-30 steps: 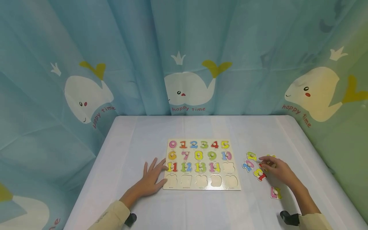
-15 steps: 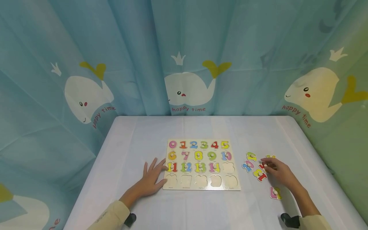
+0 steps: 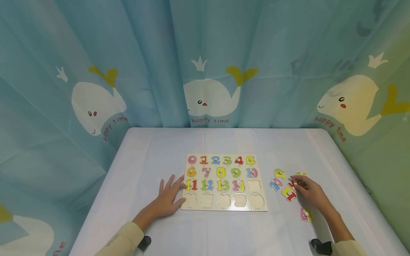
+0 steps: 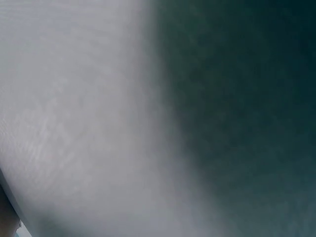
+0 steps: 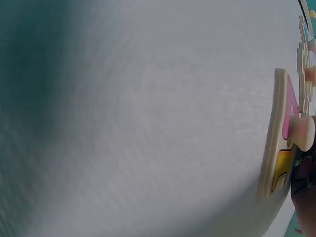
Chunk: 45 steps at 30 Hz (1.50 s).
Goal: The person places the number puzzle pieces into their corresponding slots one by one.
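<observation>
A wooden number puzzle board point(image 3: 208, 207) lies mid-table in the head view, with number pieces in its upper rows and bare recesses lower right and along the bottom. My left hand point(image 3: 166, 201) rests at its left edge, fingers spread, fingertips on the border. To the right, my right hand point(image 3: 312, 193) pinches the knob of a red number puzzle piece point(image 3: 291, 184), mostly hidden by the fingers. Around it lie a yellow-red 18 piece point(image 3: 289, 194), a blue-pink 20 piece point(image 3: 276, 184), a green-yellow piece point(image 3: 279, 173) and a partly covered yellow-green piece point(image 3: 301, 173).
A pink-yellow piece point(image 3: 306, 214) lies nearer the front, below the right hand; its knob point(image 5: 301, 132) shows in the right wrist view. White cloth covers the table point(image 3: 160, 142). A blue whale-print curtain point(image 3: 147, 71) hangs behind. The left wrist view is mostly blurred cloth.
My right hand has lowered slightly and its fingertips have closed onto the red piece's knob. The left hand stays at the board's edge.
</observation>
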Available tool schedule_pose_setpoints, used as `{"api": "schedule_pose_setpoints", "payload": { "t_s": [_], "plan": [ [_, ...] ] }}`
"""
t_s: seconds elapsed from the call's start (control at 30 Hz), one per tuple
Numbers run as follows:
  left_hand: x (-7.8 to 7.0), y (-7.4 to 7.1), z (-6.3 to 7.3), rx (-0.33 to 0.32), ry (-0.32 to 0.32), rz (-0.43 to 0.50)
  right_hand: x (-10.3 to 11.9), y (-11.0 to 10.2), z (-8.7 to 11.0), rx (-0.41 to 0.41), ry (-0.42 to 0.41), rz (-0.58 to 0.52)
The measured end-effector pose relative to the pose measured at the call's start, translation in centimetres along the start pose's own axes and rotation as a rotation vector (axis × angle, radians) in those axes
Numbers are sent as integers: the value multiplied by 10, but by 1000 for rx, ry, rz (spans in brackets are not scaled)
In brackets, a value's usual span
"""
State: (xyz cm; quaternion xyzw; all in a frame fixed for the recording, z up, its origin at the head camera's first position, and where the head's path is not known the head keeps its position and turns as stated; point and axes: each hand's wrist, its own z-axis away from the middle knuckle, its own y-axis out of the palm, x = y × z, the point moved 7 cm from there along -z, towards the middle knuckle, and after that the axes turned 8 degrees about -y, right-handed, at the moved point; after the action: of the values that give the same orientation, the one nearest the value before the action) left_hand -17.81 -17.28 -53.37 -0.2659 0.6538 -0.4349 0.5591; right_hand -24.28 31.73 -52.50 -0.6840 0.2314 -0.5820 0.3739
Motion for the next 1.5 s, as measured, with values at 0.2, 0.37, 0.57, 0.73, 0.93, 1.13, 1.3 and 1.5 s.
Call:
{"api": "schedule_pose_setpoints", "payload": {
  "t_s": [0.2, 0.37, 0.57, 0.73, 0.93, 1.13, 1.3, 1.5],
  "plan": [
    [-1, -1, -1, 12, -8, -4, -1, 0, -1, -6, 16, 5],
    [-1, -2, 0, 39, -30, -7, 0, -1, -2, -12, -6, 6],
    [-1, -1, 0, 59, -33, -1, -2, -1, 1, -16, 20, -5],
    [-1, -1, 0, 48, -31, 1, 0, -3, 3, -22, 23, 3],
    [0, 0, 0, 37, -24, 1, 7, -7, 3, -31, 26, -1],
    [0, 0, 0, 26, -23, -10, 15, -8, 0, -51, 19, -31],
    [-1, -1, 0, 28, -26, -2, 19, -6, -2, -63, 21, -19],
    [0, 0, 0, 34, -28, -9, 21, 0, -6, -75, 9, -35]
  ]
}}
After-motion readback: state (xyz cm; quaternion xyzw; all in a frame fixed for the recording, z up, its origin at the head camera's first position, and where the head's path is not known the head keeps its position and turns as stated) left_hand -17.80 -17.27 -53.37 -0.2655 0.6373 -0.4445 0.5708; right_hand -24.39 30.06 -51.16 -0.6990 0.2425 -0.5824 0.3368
